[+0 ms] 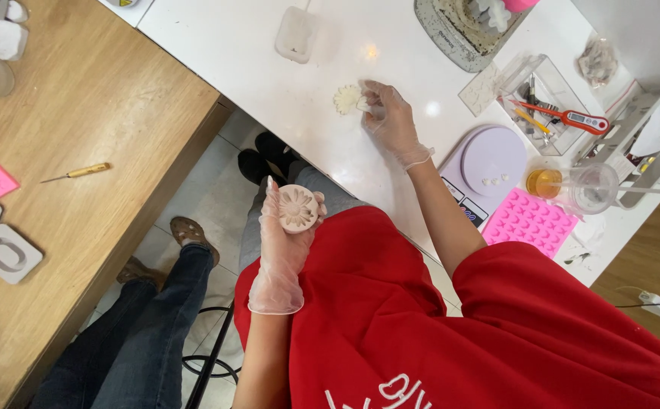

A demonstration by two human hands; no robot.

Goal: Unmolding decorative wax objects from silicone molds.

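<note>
My left hand (283, 242), in a clear glove, holds a round pale cutter with a daisy pattern (298, 208) above my lap, face up. My right hand (390, 121), also gloved, rests on the white table (269, 68), its fingertips pinching a small pale piece at the edge of a cream flower-shaped cutout (346, 99) that lies flat on the table. I wear a red apron (436, 326).
A purple scale (489, 163), pink silicone mould (528, 221), cup of amber liquid (550, 183), clear tool box with a red thermometer (565, 115) and a grey bowl (459, 26) stand right. A wooden table (65, 189) with moulds and a small awl is left. Another person's legs (140, 318) are beside me.
</note>
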